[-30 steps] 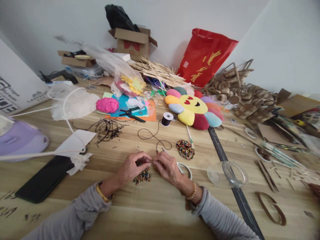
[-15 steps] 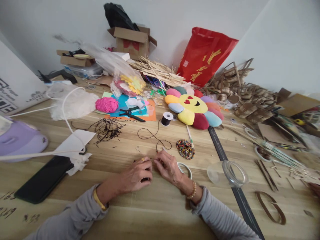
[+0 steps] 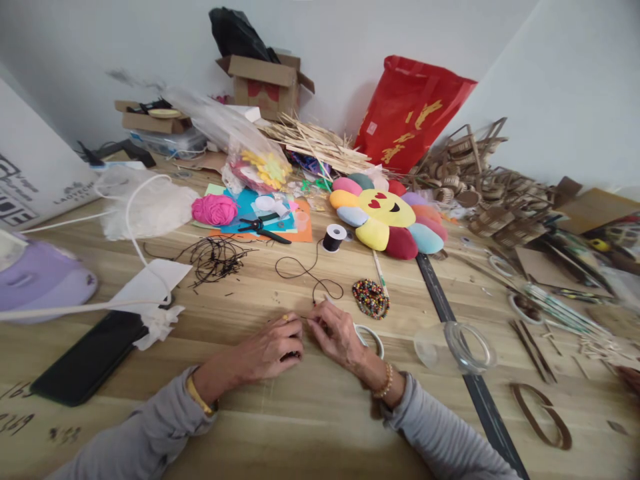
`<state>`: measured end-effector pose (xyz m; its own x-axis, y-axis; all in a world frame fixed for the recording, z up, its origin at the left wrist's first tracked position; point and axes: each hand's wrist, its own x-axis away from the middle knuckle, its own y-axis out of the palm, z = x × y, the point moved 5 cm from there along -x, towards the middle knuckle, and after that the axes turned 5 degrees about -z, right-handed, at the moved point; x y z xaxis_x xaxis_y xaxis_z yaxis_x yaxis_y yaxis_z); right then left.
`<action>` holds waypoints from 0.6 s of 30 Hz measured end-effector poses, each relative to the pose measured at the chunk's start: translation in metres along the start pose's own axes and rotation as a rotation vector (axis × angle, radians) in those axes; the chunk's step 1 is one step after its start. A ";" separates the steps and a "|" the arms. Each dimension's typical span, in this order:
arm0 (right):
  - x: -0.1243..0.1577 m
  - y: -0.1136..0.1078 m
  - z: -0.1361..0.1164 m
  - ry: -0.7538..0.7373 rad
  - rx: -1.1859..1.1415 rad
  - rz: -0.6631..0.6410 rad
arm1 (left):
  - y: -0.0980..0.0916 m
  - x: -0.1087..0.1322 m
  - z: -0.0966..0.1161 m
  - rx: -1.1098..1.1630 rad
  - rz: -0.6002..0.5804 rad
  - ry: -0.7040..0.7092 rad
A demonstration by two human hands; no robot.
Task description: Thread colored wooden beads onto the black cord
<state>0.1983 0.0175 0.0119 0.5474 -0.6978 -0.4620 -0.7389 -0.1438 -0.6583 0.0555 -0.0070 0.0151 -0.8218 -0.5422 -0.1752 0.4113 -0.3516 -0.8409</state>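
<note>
My left hand (image 3: 275, 348) and my right hand (image 3: 336, 335) face each other low over the wooden table, fingertips a little apart. Each pinches a thin black cord (image 3: 306, 319), a short stretch of which shows between them. Something dark sits under the curled left fingers, too hidden to name. Beyond the right fingers the cord loops (image 3: 300, 273) back to a spool of black cord (image 3: 333, 238). A coil of multicoloured beads (image 3: 371, 299) lies right of it. Scissors with white handles (image 3: 371, 340) rest partly behind my right wrist.
A tangle of black cord (image 3: 215, 259), pliers (image 3: 263, 229) and pink yarn (image 3: 215, 209) lie at the back left. A phone (image 3: 83, 363) is at the left. The flower cushion (image 3: 390, 217) stands behind; a clear tape roll (image 3: 470, 348) lies right. Another person's hand (image 3: 629, 379) shows at the right edge.
My left hand has shifted very slightly to the left, widening the gap between the fingertips a little. My right hand and the things on the table look the same.
</note>
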 end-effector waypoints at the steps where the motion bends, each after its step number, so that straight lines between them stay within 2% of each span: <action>1: 0.000 0.000 0.000 -0.002 -0.001 0.004 | 0.000 0.000 0.000 -0.002 -0.002 0.002; 9: 0.000 0.000 0.000 -0.005 0.005 0.016 | 0.003 0.001 -0.004 -0.018 0.031 0.009; 18: -0.001 -0.001 -0.002 0.006 0.008 0.009 | -0.005 -0.001 -0.010 0.044 0.199 -0.014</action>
<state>0.1981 0.0171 0.0142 0.5384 -0.7030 -0.4647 -0.7409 -0.1321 -0.6586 0.0505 0.0032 0.0139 -0.7170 -0.6147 -0.3287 0.5824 -0.2691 -0.7671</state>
